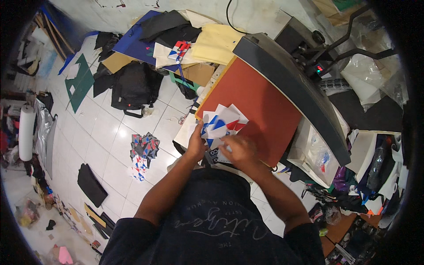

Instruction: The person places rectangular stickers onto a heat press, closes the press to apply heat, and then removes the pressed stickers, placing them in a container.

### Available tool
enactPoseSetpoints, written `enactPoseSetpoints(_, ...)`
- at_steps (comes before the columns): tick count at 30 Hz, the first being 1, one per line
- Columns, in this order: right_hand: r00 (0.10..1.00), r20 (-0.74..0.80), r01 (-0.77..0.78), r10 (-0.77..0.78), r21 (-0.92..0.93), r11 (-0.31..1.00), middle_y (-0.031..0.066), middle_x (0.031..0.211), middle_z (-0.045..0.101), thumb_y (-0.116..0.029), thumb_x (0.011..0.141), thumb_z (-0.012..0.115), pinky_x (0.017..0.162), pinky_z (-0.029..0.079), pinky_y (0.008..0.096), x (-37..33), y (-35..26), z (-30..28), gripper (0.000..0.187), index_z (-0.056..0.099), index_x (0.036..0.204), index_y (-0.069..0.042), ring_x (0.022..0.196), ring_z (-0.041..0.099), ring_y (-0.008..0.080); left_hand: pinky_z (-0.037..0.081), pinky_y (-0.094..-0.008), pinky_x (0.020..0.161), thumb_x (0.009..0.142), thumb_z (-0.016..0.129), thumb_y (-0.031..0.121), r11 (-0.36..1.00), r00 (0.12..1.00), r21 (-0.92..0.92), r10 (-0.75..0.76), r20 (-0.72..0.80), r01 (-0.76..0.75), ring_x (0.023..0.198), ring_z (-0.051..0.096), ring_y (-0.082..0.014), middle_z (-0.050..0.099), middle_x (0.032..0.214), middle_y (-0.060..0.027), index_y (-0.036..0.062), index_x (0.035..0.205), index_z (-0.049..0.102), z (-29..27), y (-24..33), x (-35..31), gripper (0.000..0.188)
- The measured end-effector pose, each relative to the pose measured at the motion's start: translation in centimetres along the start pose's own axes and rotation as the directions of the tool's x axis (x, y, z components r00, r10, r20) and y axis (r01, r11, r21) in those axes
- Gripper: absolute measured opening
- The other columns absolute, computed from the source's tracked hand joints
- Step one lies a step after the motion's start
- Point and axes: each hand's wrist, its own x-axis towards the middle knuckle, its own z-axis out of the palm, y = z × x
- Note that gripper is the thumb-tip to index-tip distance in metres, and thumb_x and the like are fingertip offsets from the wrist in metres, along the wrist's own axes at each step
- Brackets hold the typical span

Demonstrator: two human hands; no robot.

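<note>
A fanned stack of white printed sheets (234, 115) with blue and red shapes is held in front of my body. My left hand (195, 141) is closed on the stack's left edge, the thumb lying along it. At the near right side, my right hand (240, 151) has its fingers bent against the sheets and pinches at their edge; its fingertips are partly hidden. Both hands are over the near left corner of a heat press, whose lower pad (269, 104) is reddish brown. Its dark upper plate (289, 84) stands swung up to the right.
Piles of small printed pieces (144, 148) lie on the white tiled floor at left. A black bag (134, 86), a folded black cloth (92, 185) and a green mat (80, 84) are there too. Fabric sheets (216, 42) are heaped behind; an open white box (316, 154) stands right.
</note>
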Motion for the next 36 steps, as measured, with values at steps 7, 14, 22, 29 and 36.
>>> enactPoseSetpoints(7,0.930,0.192,-0.348,0.312,0.200,0.916,0.0157,0.088,0.068,-0.021,0.084,0.068,0.072,0.052,0.0410,-6.0,-1.4,3.1,0.018,0.068,0.090,-0.004,0.082,0.067,0.0313,0.055,-0.0368,0.072,0.084,0.075,0.026,0.927,0.963,0.362,0.182,-0.198,-0.101,0.085,0.066,-0.0215,0.065,0.100,-0.0127,0.0015,0.114,0.055,-0.6,-1.6,1.4,0.044)
enactPoseSetpoints(14,0.857,0.214,-0.492,0.469,0.068,0.868,0.0135,0.087,0.068,-0.019,0.089,0.066,0.072,0.051,0.0357,-11.0,-0.8,2.1,0.020,0.068,0.096,-0.001,0.078,0.066,0.0240,0.054,-0.0310,0.071,0.085,0.073,0.010,0.937,0.954,0.187,0.300,-0.003,-0.294,0.082,0.065,-0.0158,0.066,0.097,-0.0088,0.0001,0.114,0.054,-1.2,0.0,-2.2,0.036)
enactPoseSetpoints(22,0.896,0.335,-0.340,0.290,0.102,0.935,0.0138,0.084,0.068,-0.017,0.089,0.066,0.067,0.050,0.0354,-9.8,-5.8,7.4,0.019,0.067,0.096,0.000,0.072,0.064,0.0230,0.057,-0.0322,0.078,0.083,0.074,0.006,0.884,0.895,-0.167,0.408,-0.178,-0.437,0.089,0.067,-0.0195,0.066,0.103,-0.0104,-0.0010,0.118,0.051,-17.4,5.2,-13.3,0.043)
enactPoseSetpoints(29,0.846,0.515,-0.147,0.134,-0.017,0.989,0.0146,0.087,0.068,-0.018,0.088,0.068,0.068,0.052,0.0346,-5.8,-13.3,12.5,0.020,0.068,0.098,-0.001,0.074,0.066,0.0245,0.055,-0.0342,0.082,0.085,0.071,0.010,0.766,0.647,-0.110,0.447,-0.618,-0.633,0.089,0.066,-0.0208,0.064,0.105,-0.0108,-0.0009,0.118,0.053,-38.7,2.9,-22.5,0.040)
enactPoseSetpoints(36,0.802,0.589,-0.116,0.093,0.001,0.993,0.0114,0.082,0.069,-0.014,0.088,0.069,0.067,0.050,0.0311,-5.4,-15.5,15.8,0.019,0.068,0.099,0.001,0.070,0.063,0.0166,0.058,-0.0441,0.070,0.081,0.078,0.031,0.976,0.331,-0.215,-0.191,-0.924,-0.037,0.090,0.060,-0.0260,0.058,0.106,-0.0173,-0.0074,0.123,0.051,-57.4,-14.3,-29.2,0.063)
